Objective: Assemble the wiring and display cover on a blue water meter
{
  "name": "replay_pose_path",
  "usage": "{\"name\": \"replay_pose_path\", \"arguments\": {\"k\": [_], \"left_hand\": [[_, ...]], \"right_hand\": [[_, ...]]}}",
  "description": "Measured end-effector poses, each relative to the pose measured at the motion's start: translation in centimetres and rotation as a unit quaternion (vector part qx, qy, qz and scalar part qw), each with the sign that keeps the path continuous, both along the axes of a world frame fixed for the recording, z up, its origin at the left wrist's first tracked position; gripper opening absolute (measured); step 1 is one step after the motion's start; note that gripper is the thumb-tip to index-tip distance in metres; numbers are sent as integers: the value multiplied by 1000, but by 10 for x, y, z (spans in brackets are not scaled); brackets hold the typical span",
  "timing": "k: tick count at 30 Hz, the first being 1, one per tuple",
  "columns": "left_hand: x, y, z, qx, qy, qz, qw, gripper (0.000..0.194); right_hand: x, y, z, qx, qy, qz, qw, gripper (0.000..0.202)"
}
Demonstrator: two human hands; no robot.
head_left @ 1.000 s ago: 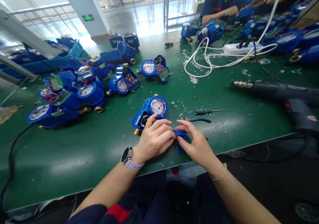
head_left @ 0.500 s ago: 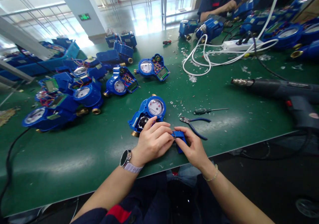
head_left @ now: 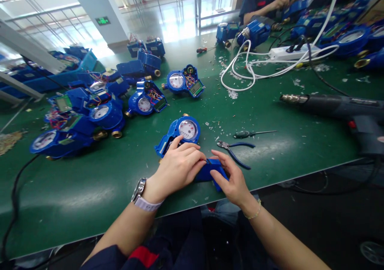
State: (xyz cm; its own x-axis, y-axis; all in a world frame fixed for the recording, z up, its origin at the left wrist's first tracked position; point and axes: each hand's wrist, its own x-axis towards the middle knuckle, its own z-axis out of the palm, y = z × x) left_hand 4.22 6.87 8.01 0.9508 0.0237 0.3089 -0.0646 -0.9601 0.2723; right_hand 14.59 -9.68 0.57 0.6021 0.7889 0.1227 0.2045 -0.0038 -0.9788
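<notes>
A blue water meter (head_left: 188, 128) with a round white dial lies in front of me, its side compartment partly covered by my left hand (head_left: 180, 164). The thumb and fingers of that hand are pinched together at the edge of a blue plastic cover (head_left: 216, 175); something thin and dark, perhaps wires, shows at the fingertips. My right hand (head_left: 232, 179) grips the cover's right side between thumb and fingers. To the right lie blue-handled cutting pliers (head_left: 240, 145) and a screwdriver (head_left: 246, 134) with a dark green handle.
Two opened meters (head_left: 184, 81) (head_left: 147, 99) lie farther back, with several more piled at left. A heat gun (head_left: 333, 104) rests at right. Behind it, a white cable (head_left: 252, 76) loops from a power strip (head_left: 288, 53). A co-worker's hands (head_left: 282, 1) handle blue parts across the table.
My left hand has shifted slightly left and lower, its wrist turning. More of the blue cover shows between my hands, and my right fingers have loosened a little around it.
</notes>
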Motion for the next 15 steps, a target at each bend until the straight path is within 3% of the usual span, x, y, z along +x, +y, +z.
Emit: {"name": "replay_pose_path", "arguments": {"k": [5, 10, 15], "left_hand": [[10, 3, 18, -19, 62, 1, 998, 16], [17, 2, 33, -34, 83, -13, 996, 11], [11, -6, 18, -40, 6, -3, 999, 13]], "right_hand": [[12, 3, 10, 30, -16, 14, 999, 53], [18, 3, 15, 29, -207, -47, 977, 63], [11, 0, 10, 68, -363, -121, 921, 80]]}}
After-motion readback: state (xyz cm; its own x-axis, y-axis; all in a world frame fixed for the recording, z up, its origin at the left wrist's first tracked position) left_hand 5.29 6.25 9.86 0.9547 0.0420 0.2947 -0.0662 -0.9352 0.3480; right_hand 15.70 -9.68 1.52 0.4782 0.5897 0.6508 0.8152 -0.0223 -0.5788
